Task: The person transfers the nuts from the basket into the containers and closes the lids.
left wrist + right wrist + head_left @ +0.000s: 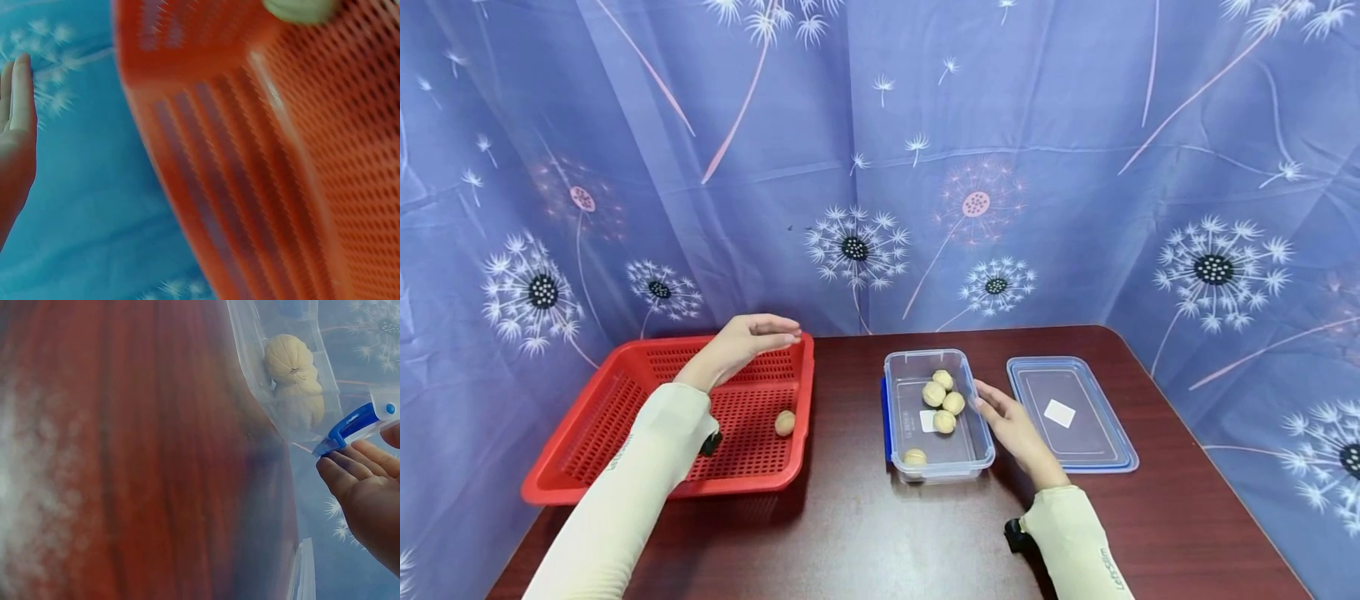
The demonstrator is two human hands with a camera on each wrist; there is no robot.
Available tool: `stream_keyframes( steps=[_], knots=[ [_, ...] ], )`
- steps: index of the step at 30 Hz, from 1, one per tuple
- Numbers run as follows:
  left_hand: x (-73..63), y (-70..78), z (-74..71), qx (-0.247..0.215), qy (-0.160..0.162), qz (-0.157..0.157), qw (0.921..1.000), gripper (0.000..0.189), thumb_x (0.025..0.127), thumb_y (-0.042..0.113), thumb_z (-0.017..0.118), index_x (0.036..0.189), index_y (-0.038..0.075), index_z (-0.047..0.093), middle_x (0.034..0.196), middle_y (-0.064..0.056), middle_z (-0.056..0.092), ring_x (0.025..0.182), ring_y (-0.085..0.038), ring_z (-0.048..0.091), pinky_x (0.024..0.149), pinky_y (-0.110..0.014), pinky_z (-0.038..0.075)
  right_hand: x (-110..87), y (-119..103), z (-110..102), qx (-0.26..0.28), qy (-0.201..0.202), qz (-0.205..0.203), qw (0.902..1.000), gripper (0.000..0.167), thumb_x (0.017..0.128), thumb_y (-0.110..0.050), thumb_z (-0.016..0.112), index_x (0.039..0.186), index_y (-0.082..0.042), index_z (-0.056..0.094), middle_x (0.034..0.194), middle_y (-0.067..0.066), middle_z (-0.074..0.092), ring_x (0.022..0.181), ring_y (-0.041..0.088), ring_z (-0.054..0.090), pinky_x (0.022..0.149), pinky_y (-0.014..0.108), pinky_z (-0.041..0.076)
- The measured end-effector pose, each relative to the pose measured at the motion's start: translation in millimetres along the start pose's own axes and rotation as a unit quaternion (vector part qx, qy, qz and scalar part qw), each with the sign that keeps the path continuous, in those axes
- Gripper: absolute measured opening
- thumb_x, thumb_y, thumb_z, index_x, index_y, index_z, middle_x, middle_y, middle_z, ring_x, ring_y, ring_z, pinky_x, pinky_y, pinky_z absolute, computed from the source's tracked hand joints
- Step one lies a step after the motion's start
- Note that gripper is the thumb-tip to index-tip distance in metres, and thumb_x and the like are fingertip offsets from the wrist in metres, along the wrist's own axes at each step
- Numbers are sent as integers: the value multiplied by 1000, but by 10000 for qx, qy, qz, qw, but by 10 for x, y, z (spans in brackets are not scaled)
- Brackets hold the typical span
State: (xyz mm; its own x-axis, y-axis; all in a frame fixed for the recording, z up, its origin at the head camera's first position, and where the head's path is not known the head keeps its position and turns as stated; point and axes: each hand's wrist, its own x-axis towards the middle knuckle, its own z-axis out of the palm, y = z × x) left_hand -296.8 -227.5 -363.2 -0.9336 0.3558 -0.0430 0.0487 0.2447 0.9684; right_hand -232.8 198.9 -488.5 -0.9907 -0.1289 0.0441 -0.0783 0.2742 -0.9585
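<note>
My left hand (741, 346) hangs above the red basket (752, 483), relaxed and holding nothing; one walnut (785, 423) lies below. My right hand (1015, 429) rests straightened fingers against the plastic box (943, 472), probably steadying it, with five walnuts (944, 422) inside.

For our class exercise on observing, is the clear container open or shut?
Open: the clear container is uncovered, and its lid lies apart on the table.

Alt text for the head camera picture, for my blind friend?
A person's left hand is raised over a red basket, one walnut visible inside; the right hand touches a clear container of five walnuts, near a lid.
</note>
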Motion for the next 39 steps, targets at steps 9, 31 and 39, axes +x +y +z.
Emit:
stream_keyframes(
  steps=[9,31,39],
  knots=[
    [-111,-305,-237,427,-133,-388,9982,50,93,19,65,133,-7,51,129,-20,58,109,-13,62,99,-35,45,27,18,6,67,67,80,9999,45,102,-13,47,143,3,40,142,24,45,129,34,44,108,47,33],
    [-62,-735,-106,1167,-1322,-1067,9785,34,88,4,66,117,-15,59,116,-26,63,100,-23,65,97,-49,45,12,-9,4,96,59,95,9999,44,102,-12,47,143,2,40,142,24,45,130,35,43,108,48,33],
    [-112,-832,-67,1167,-1700,-973,9737,35,85,2,68,114,-16,59,106,-19,69,94,-16,65,89,-35,52,-8,-14,0,94,104,99,9999,45,102,-13,48,143,3,40,142,24,45,130,34,43,108,47,34]
  ],
)
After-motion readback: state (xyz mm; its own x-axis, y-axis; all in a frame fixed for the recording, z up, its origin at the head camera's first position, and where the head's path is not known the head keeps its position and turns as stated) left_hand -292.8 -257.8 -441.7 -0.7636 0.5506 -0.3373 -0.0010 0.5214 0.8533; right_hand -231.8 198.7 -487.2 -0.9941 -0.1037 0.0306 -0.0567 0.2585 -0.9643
